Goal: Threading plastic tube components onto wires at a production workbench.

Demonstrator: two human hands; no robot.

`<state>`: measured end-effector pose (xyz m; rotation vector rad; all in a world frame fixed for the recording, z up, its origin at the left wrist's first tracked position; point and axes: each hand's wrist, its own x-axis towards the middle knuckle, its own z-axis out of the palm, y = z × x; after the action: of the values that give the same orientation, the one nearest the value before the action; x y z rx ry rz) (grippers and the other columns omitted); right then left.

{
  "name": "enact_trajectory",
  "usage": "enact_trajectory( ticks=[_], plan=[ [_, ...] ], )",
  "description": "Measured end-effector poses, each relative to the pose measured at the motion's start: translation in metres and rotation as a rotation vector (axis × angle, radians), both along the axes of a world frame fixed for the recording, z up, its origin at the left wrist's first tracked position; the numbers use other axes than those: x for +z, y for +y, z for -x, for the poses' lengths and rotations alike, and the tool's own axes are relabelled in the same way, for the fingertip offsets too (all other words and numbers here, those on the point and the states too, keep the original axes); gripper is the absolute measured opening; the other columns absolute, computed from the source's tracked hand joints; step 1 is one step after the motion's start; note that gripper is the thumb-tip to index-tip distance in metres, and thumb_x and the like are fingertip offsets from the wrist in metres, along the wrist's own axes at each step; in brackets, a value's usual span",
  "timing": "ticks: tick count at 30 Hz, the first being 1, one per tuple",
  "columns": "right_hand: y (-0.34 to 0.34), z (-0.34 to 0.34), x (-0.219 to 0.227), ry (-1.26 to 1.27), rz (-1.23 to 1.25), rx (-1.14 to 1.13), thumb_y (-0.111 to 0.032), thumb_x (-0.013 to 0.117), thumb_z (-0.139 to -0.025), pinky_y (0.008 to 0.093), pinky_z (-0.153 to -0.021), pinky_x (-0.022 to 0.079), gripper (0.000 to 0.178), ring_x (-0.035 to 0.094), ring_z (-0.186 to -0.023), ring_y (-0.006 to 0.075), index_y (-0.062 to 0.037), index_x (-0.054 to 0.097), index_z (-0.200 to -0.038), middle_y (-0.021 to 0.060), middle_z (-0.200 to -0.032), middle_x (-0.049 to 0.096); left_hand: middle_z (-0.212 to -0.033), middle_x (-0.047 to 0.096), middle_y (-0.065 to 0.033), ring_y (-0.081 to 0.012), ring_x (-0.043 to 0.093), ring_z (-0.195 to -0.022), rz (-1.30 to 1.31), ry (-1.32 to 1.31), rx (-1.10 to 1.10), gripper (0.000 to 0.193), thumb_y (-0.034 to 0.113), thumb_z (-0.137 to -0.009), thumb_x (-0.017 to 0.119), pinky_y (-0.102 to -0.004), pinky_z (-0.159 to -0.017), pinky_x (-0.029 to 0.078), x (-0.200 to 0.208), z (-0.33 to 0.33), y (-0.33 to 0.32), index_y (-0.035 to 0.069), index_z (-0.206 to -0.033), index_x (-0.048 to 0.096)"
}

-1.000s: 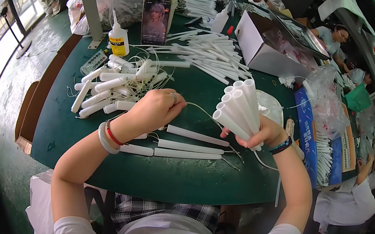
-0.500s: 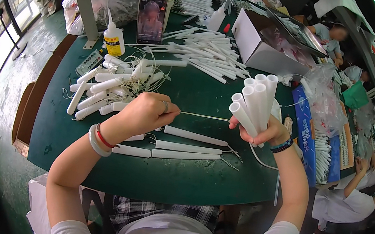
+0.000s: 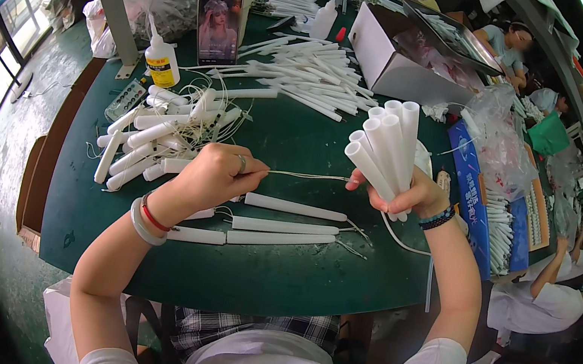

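My left hand (image 3: 219, 180) is closed, its fingertips pinching a thin pale wire (image 3: 306, 176) that runs across to the right. At its other end the wire reaches the fingertips of my right hand (image 3: 420, 198). That right hand is wrapped round the lower ends of several hollow white tubes (image 3: 392, 146), fanned out with their open ends up. Below the wire, long white sticks (image 3: 284, 227) with wire tails lie in rows on the green table (image 3: 252, 282). Left of my left hand is a heap of shorter white tubes (image 3: 154, 131) tangled with thin wires.
A phone (image 3: 218, 27) stands upright behind the heap, beside a glue bottle (image 3: 162, 59) and a remote control (image 3: 125, 101). Slim white sticks (image 3: 316, 72) are piled farther back. A white box (image 3: 386, 64) and a blue carton (image 3: 474, 196) border the right side. Other people sit nearby.
The whole scene has shifted slightly left and up in the picture. The wire between my hands, straight before, now bends a little. Both hands keep their grips.
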<state>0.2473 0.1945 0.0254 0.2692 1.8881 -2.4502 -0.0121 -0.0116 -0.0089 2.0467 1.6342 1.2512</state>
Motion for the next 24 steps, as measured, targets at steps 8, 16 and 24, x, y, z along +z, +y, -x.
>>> enact_trajectory(
  ticks=[8, 16, 24],
  plan=[
    [-0.019, -0.03, 0.017, -0.252, -0.52, -0.203, -0.013, 0.076, -0.066, 0.0299, -0.075, 0.047, 0.061, 0.059, -0.083, 0.0168, -0.0027, 0.054, -0.121, 0.0131, -0.107, 0.063, -0.064, 0.06, -0.0096, -0.016, 0.054, -0.049, -0.011, -0.083, 0.137, 0.008, 0.003, -0.078, 0.066, -0.0261, -0.047, 0.044, 0.004, -0.005, -0.001, -0.002, -0.084, 0.069],
    [-0.049, -0.059, 0.016, -0.237, -0.923, -0.418, -0.017, 0.08, -0.064, 0.0309, -0.081, 0.046, 0.05, 0.06, -0.089, 0.0176, -0.0007, 0.061, -0.107, 0.0085, -0.097, 0.065, -0.064, 0.06, -0.0079, -0.0109, 0.052, -0.053, -0.072, -0.136, 0.239, 0.011, -0.001, -0.078, 0.064, -0.0233, -0.048, 0.04, 0.0, -0.001, 0.0, -0.003, -0.087, 0.069],
    [-0.06, -0.042, 0.002, -0.242, -0.923, -0.375, -0.014, 0.076, -0.069, 0.0306, -0.084, 0.046, 0.053, 0.061, -0.092, 0.018, -0.0017, 0.056, -0.117, 0.012, -0.103, 0.065, -0.064, 0.06, -0.0081, -0.0107, 0.052, -0.052, -0.077, -0.108, 0.217, 0.01, 0.001, -0.078, 0.064, -0.0226, -0.048, 0.041, 0.001, 0.0, 0.002, -0.003, -0.086, 0.069]
  ],
)
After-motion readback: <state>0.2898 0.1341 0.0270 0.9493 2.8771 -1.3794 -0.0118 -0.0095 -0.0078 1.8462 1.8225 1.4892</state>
